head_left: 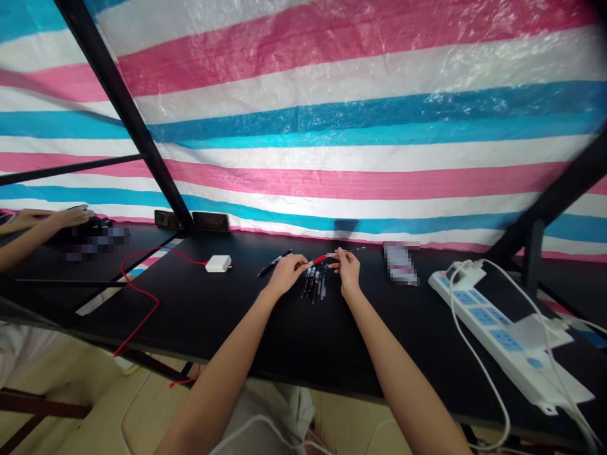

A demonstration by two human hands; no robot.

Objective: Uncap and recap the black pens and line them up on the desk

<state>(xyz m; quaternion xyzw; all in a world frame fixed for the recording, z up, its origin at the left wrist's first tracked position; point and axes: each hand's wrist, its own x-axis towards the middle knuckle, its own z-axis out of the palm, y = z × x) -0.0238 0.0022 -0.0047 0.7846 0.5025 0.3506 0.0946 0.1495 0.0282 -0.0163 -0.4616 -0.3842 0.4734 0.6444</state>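
Just below the centre of the frame, the left hand had thumb and fingertips closed on the left end of a red pen, while the right hand pinched its right end, other fingers loosely bent. Slim pen-like pieces lay clustered lower in the frame on the black table.

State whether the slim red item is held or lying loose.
Held: the slim red item spans between the left hand and right hand.
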